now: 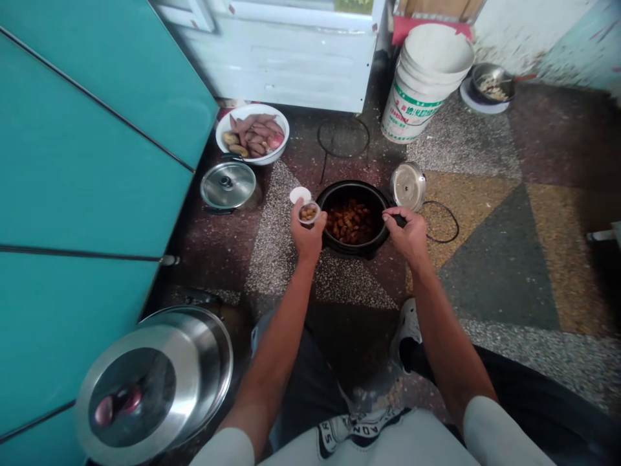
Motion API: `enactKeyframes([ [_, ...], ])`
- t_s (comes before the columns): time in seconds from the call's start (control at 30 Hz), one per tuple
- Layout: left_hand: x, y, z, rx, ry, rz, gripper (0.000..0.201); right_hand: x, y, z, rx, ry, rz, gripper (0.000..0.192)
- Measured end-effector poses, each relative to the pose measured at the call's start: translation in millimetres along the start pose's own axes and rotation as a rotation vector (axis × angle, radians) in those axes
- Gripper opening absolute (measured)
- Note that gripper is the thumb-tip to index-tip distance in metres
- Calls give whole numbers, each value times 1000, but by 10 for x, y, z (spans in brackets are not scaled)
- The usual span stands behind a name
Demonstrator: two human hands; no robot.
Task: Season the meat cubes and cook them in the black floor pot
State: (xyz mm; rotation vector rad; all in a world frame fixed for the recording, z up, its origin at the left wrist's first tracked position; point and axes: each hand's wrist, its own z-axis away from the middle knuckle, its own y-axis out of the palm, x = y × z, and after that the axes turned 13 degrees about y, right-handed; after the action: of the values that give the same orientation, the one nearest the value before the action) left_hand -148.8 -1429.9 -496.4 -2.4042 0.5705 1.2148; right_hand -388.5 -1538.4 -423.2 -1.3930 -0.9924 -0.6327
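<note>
A black cooker pot (339, 193) stands on the floor in front of me, holding brown chunks of cooked food (350, 221). My left hand (305, 234) holds a small clear cup (308, 211) of yellowish pieces at the pot's left rim. A small white lid (299, 194) lies on the floor just beyond that cup. My right hand (408, 233) grips the pot's right handle. The pot's metal lid (408, 186) stands open behind my right hand.
A white bowl of sweet potatoes (253, 134) and a pot with a glass lid (228, 185) sit at the left. A white bucket (423, 84) and a metal bowl (492, 82) stand at the back. A large steel lid (155, 382) lies near left, beside a teal cabinet (72, 181). A black cord (444, 223) runs right of the cooker.
</note>
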Motion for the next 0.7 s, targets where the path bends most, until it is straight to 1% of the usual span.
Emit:
enactKeyframes([
  [0.03, 20, 11, 6, -8, -17, 4, 76, -15, -9, 0, -4, 10, 0, 26],
  [0.1, 17, 21, 24, 9, 8, -18, 80, -42, -32, 1, -9, 34, -3, 28],
  [0.17, -31, 12, 45, 58, 61, -51, 85, -49, -53, -1, -3, 50, -21, 32],
  [0.23, -98, -23, 59, 107, 100, -74, 86, -29, -60, -11, 13, 58, -65, 40],
  [0.3, -165, -93, 60, 116, 118, -94, 86, 16, -51, -34, 36, 76, -129, 51],
  [0.4, -301, -258, 60, 68, 119, -131, 84, 101, -25, -94, 67, 156, -242, 66],
  [0.47, -452, -377, 86, 62, 118, -163, 86, 150, -24, -143, 78, 228, -299, 71],
  [0.57, -767, -515, 172, 89, 96, -185, 88, 196, -65, -200, 77, 308, -355, 70],
  [0.7, -1182, -580, 327, 119, 7, -203, 87, 242, -153, -193, 74, 406, -418, 66],
])
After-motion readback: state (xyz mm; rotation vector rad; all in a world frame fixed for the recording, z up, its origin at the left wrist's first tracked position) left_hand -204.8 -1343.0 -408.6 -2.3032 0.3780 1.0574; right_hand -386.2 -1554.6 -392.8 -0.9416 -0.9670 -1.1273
